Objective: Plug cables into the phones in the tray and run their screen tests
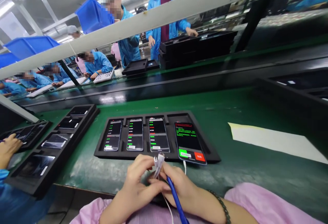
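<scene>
My left hand (137,186) and my right hand (181,184) meet in front of the black foam tray (116,154), closed around white cable plugs (160,160). My left thumb and fingers pinch the cable just below its plugs. A blue pen-like stick (175,196) also passes through my right hand; its tip is hidden. Beyond my hands, the tray carries three phones lying in slots, such as this lit phone (135,135). A fourth phone (191,140) rests tilted over the tray's right edge, showing green and red buttons, with a white plug (185,166) at its lower end.
Left of my tray lies another tray (60,157) of phones, and a co-worker's hand (10,148) touches a third one. A paper strip (271,143) lies on the green bench at right, beside a dark tray (294,94). Co-workers stand across the line near stacked black trays (194,48).
</scene>
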The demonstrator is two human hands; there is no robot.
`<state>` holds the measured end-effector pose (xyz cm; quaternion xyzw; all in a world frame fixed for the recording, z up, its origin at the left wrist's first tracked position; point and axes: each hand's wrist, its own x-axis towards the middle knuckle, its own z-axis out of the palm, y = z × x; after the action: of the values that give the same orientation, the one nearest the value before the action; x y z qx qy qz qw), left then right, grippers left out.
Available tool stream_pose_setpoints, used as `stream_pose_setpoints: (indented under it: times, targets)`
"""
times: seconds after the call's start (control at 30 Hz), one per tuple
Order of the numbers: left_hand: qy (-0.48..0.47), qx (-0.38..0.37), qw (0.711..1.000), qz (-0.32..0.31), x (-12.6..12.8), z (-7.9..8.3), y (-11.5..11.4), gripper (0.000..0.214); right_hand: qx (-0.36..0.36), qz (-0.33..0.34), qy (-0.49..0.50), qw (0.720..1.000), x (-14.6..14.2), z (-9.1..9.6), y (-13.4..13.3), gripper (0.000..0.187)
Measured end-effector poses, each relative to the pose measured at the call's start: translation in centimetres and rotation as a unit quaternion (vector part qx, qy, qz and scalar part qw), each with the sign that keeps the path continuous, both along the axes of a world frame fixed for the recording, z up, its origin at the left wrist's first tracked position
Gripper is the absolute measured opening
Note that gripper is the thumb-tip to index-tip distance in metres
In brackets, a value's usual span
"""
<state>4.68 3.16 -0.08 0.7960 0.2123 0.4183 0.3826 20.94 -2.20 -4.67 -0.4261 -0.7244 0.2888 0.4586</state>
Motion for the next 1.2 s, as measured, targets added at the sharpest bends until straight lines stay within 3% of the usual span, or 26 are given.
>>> stream_pose_setpoints:
  times: [0.13,0.33,0.47,0.57,0.63,0.7,0.83,0.93,1.03,1.1,1.2]
  targets:
    - [0.011,0.103,0.995,0.011,0.8,1.1,0.7,0.020,0.046,-0.005,-0.020,0.999,0.6,1.0,-0.1,0.009]
    - [-0.017,0.130,0.990,-0.054,2.2,1.8,1.5,0.004,0.184,-0.080,-0.060,0.978,1.9,1.8,-0.1,0.008]
    - [-0.022,0.072,0.994,-0.078,2.3,1.8,2.7,0.004,0.228,-0.155,-0.109,0.955,4.8,2.6,-0.3,0.009]
    - [-0.014,-0.073,0.995,-0.074,2.1,1.6,3.7,0.017,0.239,-0.220,-0.105,0.940,7.6,2.9,-0.7,0.004]
    - [-0.022,-0.225,0.969,-0.105,1.9,1.4,4.3,0.027,0.233,-0.230,-0.091,0.940,8.8,2.7,-1.0,0.013]
    - [-0.030,-0.366,0.917,-0.153,1.9,1.0,4.7,0.033,0.220,-0.219,-0.094,0.946,9.2,2.3,-1.2,0.021]
    - [-0.043,-0.524,0.815,-0.243,1.8,0.3,5.0,0.037,0.186,-0.211,-0.144,0.949,9.2,1.8,-1.3,0.011]
    - [-0.102,-0.583,0.756,-0.280,1.6,0.2,5.1,0.030,0.200,-0.222,-0.085,0.950,9.9,2.2,-1.6,0.024]
    - [-0.154,-0.615,0.717,-0.290,1.4,0.6,5.1,0.027,0.233,-0.266,-0.025,0.935,11.3,2.7,-2.0,0.031]
    - [-0.164,-0.613,0.713,-0.299,1.4,1.0,5.0,0.034,0.240,-0.301,-0.021,0.923,12.1,2.8,-2.1,0.032]
    - [-0.173,-0.564,0.731,-0.342,1.6,1.5,4.7,0.049,0.211,-0.321,-0.035,0.922,12.8,2.7,-1.9,0.031]
